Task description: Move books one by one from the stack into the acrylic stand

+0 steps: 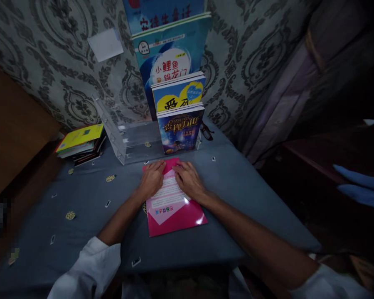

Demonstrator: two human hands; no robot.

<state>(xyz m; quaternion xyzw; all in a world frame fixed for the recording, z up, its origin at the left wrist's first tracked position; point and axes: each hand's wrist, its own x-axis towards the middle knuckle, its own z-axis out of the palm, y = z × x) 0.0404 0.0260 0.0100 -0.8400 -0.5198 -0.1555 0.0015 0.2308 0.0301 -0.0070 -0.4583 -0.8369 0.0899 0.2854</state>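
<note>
A bright pink book (177, 222) with a pale printed panel lies flat on the table, its lettering upside down to me. My left hand (153, 177) rests on the upper left part of its cover, fingers stretched forward. On the upper right part lies my right hand (188, 178), fingers spread and pointing inward. Both palms face down, and neither hand grips the book. Just beyond the fingertips, a dark blue book (182, 131) stands upright at the right end of a clear plastic rack (140, 139).
Behind the dark blue book stand a blue-and-yellow book (178, 94) and taller blue books (173, 54). A stack of books (81, 141) lies left of the rack. Eyeglasses (206, 132) sit right of it. The table (237, 191) has a grey-blue cloth; patterned wall behind.
</note>
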